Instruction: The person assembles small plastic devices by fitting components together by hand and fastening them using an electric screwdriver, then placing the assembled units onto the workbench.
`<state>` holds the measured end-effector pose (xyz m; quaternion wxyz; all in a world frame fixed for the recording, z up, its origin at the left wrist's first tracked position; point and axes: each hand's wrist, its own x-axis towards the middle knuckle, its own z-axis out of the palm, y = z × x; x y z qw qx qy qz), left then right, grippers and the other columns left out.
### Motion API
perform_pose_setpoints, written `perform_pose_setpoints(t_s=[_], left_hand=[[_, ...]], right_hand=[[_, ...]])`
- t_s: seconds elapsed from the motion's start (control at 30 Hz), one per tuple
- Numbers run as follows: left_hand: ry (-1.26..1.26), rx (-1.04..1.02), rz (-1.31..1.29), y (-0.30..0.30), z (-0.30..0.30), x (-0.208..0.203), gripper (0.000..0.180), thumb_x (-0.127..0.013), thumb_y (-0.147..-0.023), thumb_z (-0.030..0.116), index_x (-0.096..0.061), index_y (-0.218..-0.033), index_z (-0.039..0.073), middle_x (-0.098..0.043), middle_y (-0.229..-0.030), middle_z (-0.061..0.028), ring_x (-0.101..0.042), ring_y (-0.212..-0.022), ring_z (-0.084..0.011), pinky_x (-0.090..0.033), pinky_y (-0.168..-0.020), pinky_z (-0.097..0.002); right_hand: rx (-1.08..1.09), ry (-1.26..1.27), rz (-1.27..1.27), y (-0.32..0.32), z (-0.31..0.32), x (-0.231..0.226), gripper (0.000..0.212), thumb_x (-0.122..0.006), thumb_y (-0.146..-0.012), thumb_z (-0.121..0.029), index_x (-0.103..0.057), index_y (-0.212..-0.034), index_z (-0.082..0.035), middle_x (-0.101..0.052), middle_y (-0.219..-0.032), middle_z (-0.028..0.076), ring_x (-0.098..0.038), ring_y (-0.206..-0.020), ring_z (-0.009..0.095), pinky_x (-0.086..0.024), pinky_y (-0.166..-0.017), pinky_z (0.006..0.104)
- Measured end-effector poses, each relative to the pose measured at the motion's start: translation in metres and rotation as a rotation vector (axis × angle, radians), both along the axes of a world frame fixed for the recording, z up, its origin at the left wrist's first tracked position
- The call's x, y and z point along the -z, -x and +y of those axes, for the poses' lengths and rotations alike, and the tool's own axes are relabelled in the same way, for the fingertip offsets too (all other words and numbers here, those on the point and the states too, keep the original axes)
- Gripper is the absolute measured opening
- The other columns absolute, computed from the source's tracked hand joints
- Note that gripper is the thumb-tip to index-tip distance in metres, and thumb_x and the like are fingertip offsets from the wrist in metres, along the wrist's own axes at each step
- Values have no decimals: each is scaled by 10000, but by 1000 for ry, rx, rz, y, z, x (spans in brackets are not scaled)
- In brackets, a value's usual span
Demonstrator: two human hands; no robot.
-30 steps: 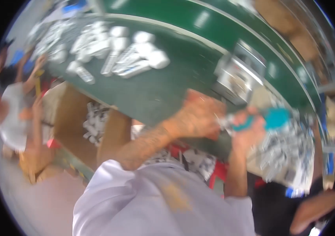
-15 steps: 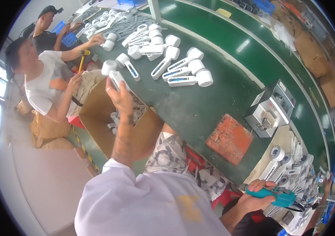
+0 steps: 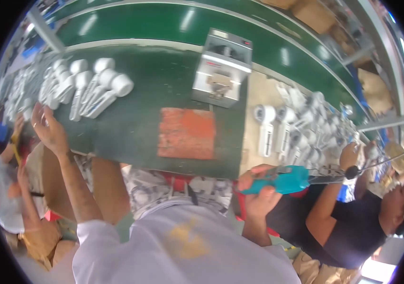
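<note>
Right hand (image 3: 258,191): I see it closed round the teal grip of a powered screwdriver (image 3: 285,180), held level just off the desk's near edge, cable trailing right. Judged rigid, moderately heavy, with a smooth plastic body; best taken at the thick grip, where my fingers already wrap it.

Left hand (image 3: 50,132): open, fingers spread, empty, at the desk's near-left edge, near a cluster of white handheld units (image 3: 95,90) lying in rows toward the far-left corner. These look like light, hard plastic shells, likely to scuff or slide; hold by the long handle.

Orange mat (image 3: 187,132): flat, near the desk's front edge, bare.

Grey metal fixture (image 3: 221,71): upright behind the mat, at the far edge.

More white units (image 3: 277,128): heaped on a tan surface off the desk's right end.

Desk (image 3: 135,123): green, matte. Behind it, a green conveyor (image 3: 173,23).

Room: workshop line; one seated person (image 3: 353,222) to the right, another person (image 3: 3,189) to the left.
</note>
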<state>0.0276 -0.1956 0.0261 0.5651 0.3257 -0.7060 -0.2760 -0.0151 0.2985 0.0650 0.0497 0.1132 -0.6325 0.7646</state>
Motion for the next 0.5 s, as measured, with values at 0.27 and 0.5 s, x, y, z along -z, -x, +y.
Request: perform_pose_setpoints(t_s=[0.27, 0.5], left_hand=[[291, 1169, -461, 125, 351, -19, 418, -690, -907, 414, -678, -1089, 37, -698, -965, -130, -673, -834, -299, -531, -727, -411], [426, 1081, -508, 183, 427, 45, 383, -590, -898, 530, -598, -884, 147, -590, -854, -31, -597, -837, -229, -364, -712, -411]], right_hand=[[-106, 84, -90, -12, 12, -5, 752, -752, -852, -575, -570, -1124, 102, -613, -753, 104, -611, -693, 202, -488, -617, 329], [-45, -15, 16, -23, 32, 3, 750, -684, -901, -590, -511, -1135, 101, -559, -723, 122, -570, -606, 229, -474, -535, 331]])
